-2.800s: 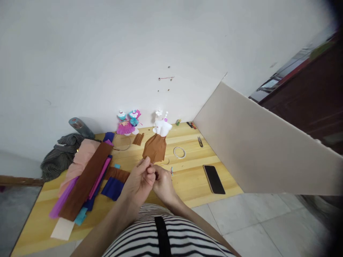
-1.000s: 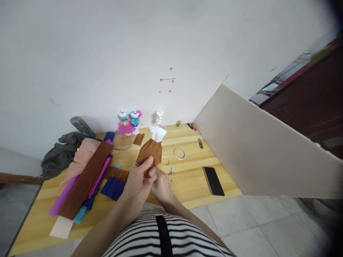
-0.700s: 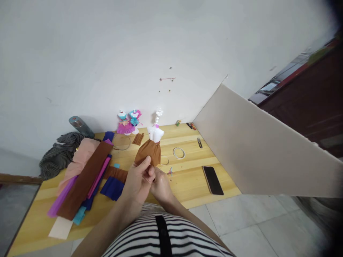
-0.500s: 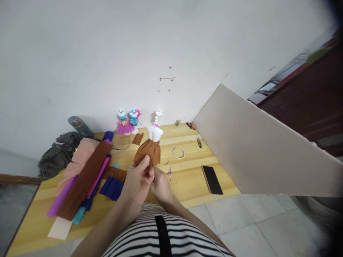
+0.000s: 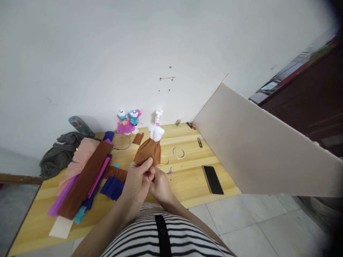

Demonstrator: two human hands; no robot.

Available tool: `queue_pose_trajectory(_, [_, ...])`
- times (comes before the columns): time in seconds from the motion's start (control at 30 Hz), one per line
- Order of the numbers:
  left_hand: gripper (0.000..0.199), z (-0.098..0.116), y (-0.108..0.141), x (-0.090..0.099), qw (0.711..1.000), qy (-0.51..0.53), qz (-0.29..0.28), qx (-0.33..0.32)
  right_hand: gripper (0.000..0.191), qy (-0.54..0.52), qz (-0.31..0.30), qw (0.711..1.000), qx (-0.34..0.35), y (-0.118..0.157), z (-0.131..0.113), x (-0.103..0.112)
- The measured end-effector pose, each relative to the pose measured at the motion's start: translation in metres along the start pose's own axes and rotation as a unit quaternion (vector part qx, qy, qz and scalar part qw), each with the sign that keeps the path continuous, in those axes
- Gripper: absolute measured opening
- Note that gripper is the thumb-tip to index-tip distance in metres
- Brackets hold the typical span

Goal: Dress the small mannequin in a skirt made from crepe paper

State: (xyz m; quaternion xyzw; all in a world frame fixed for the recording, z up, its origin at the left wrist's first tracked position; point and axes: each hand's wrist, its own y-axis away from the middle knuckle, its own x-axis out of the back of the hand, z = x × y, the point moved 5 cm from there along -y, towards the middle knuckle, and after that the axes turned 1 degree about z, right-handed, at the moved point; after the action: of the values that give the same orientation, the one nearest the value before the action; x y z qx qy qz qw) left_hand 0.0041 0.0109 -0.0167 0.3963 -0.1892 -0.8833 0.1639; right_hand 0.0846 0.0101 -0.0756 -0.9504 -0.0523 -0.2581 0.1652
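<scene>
A small white mannequin wears a gathered brown crepe-paper skirt and tilts over the table in front of me. My left hand pinches the skirt's lower edge, thumb on top. Pressed against its fingertips, my right hand is closed under the hem; what its fingers grip is hidden. Just right of the skirt lie a thin ring of wire and a white coil. A small blue-and-pink scrap rests near my right hand.
Folded brown paper and other coloured sheets cover the table's left side. Two dressed mannequins stand by the wall, with a bottle farther left. Thread snips and a phone lie right, before an upright white board.
Both hands stay together at the skirt's hem, with the left thumb shifted slightly to the right and down. The view has moved very slightly; nothing was let go.
</scene>
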Motion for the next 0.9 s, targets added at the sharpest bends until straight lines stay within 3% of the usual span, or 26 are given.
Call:
queue_pose_trajectory(0.13, [0.034,0.000,0.001,0.000,1.000,-0.006,-0.016,0.003,0.013,-0.029,-0.002,1.000,0.001,-0.001,-0.003,0.001])
queue_pose_trajectory(0.3, [0.037,0.000,-0.001,0.006,1.000,0.001,0.008,0.014,0.008,-0.018,-0.012,1.000,-0.005,-0.001,-0.002,-0.001])
queue_pose_trajectory(0.63, [0.028,-0.003,0.003,0.010,0.998,0.036,-0.012,0.043,0.012,-0.045,0.000,0.999,-0.005,-0.003,-0.004,0.002])
queue_pose_trajectory(0.9, [0.021,-0.004,0.002,0.012,0.999,0.011,-0.013,0.030,0.014,-0.046,-0.002,0.999,-0.020,-0.004,-0.004,0.001])
